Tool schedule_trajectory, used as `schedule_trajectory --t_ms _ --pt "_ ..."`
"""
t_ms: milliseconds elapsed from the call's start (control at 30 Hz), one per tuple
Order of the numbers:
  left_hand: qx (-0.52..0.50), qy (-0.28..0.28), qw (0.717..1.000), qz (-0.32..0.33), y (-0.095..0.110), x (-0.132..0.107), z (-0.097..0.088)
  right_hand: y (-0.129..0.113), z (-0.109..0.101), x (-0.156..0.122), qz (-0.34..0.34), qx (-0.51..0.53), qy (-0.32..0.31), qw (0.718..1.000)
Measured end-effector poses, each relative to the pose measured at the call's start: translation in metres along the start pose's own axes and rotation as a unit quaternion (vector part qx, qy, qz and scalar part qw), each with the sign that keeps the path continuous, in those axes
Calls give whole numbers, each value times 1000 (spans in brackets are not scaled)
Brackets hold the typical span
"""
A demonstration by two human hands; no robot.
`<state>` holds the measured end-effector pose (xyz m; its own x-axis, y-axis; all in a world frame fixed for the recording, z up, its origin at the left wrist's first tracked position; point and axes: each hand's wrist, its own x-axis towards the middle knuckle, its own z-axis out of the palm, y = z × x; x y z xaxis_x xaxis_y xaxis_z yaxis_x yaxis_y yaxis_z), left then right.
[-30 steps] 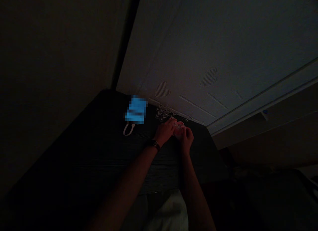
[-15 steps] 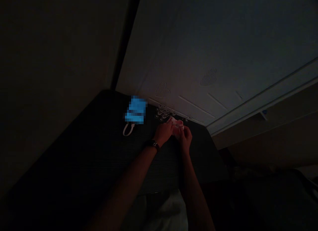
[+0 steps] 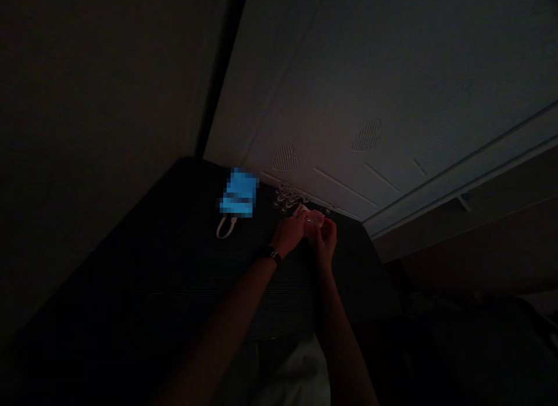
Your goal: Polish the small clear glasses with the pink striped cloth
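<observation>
Both of my hands meet over the dark table (image 3: 192,278), near the white panel. My left hand (image 3: 288,234), with a dark band on its wrist, pinches the left side of a small, pinkish-white, crumpled piece (image 3: 314,221). On its right side, the fingers of my right hand (image 3: 326,243) are closed round it. A shiny spot shows on the piece; its exact kind is too dark to make out. Just beyond my left hand lies a pile of small, pale, curved pieces (image 3: 285,198), with a few more (image 3: 329,209) further right along the panel.
A phone-like item with a lit, blurred blue screen (image 3: 239,192) and a pale loop strap (image 3: 225,227) lies left of my hands. The white panel (image 3: 331,138), with ribbed heart shapes, rises along the table's back edge. A shelf compartment (image 3: 449,214) is on the right.
The fingers of my right hand have shifted slightly on the pinkish-white piece, and its folds look different. My left hand stays nearly in place. The picture has become a little darker.
</observation>
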<state>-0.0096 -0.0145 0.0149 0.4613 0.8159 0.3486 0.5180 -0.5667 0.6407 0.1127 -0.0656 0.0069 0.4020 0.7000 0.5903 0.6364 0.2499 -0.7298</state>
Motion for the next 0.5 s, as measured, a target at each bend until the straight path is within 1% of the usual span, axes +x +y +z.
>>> schedule_trajectory --t_ms 167,267,400,500 --pt "0 -26 1000 9 2 -2 -3 1 -1 0 3 -3 9 1000" --pt "2 -32 999 18 3 -3 -6 2 -1 0 0 -6 12 1000" --pt "-2 -19 1000 19 4 -4 -8 4 -1 0 -2 4 8 1000" --pt "-6 -6 1000 24 4 -4 -9 5 -1 0 2 -7 15 1000"
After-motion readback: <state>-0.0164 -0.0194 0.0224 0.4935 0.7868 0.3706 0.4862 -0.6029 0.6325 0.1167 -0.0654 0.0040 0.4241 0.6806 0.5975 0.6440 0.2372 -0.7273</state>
